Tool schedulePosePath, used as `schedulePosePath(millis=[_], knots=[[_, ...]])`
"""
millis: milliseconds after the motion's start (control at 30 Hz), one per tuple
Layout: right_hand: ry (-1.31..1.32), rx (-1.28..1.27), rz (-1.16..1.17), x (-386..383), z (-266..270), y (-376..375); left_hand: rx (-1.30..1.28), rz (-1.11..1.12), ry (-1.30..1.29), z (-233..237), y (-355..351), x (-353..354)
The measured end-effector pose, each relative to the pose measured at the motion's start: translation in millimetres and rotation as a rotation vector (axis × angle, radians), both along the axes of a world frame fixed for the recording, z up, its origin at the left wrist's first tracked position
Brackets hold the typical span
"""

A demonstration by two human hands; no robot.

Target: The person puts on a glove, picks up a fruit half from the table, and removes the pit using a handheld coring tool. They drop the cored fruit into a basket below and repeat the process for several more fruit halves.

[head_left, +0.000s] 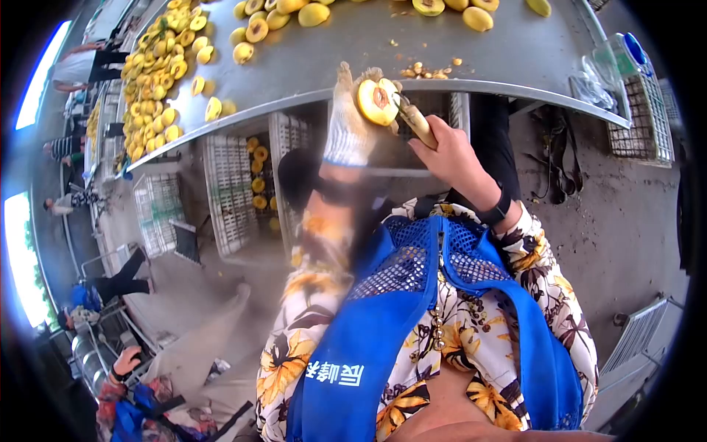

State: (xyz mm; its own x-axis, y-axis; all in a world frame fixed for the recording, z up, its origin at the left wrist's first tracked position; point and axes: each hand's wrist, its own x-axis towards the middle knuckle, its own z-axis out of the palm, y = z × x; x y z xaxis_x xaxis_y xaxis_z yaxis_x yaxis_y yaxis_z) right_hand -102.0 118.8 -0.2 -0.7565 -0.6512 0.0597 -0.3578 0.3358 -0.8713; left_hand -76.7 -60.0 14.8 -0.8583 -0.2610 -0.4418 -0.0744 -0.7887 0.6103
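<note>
**Tool tip works close to the gloved fingers**

The person's left hand [347,125], in a white knitted glove, is closed around a yellow peach half [378,101]. The cut face is turned up to the camera. The fruit is held in the air, just in front of the edge of the metal table [501,51]. The bare right hand [451,156] grips the pale handle of a small tool [414,118]. Its tip meets the right side of the fruit, beside the reddish hollow in the middle.

The main danger is probably a slip. A cut peach is likely slippery, and the tool points toward the gloved fingertips, so a hard push may drive the tip into the glove. Knitted cloth likely gives little protection. The peach half may also escape the grip and drop, since only crates [228,184] and the floor are below it. Small scraps [427,71] lie on the table edge close by and could be brushed off.

The blue vest [383,331] carries white characters [335,373] that look Chinese, but they are too distorted to read with certainty. No other label is legible.
</note>
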Motion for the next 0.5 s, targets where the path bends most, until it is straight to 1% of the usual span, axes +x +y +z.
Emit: schedulePosePath(millis=[67, 100, 167, 200, 300, 400, 500], knots=[[-0.023, -0.004, 0.037, 6, -8, -11, 0.003, 0.079, -0.058, -6, 5, 15], [-0.028, -0.005, 0.050, 9, -9, -14, -0.008, 0.093, -0.034, -9, 7, 21], [-0.011, 0.082, 0.074, 15, -2, -18, -0.030, 0.111, 0.017, -15, 11, 27], [0.014, 0.108, 0.089, 17, 3, -17, 0.064, 0.100, 0.027, -20, 11, 28], [0.056, 0.131, 0.116, 18, 12, -10, 0.185, 0.032, 0.101, -28, 15, 26], [0.020, 0.154, 0.090, 18, 2, -6, 0.164, 0.029, 0.120, -28, 21, 22], [-0.026, 0.184, 0.095, 19, -5, -5, 0.057, 0.026, 0.135, -32, 22, 22]])
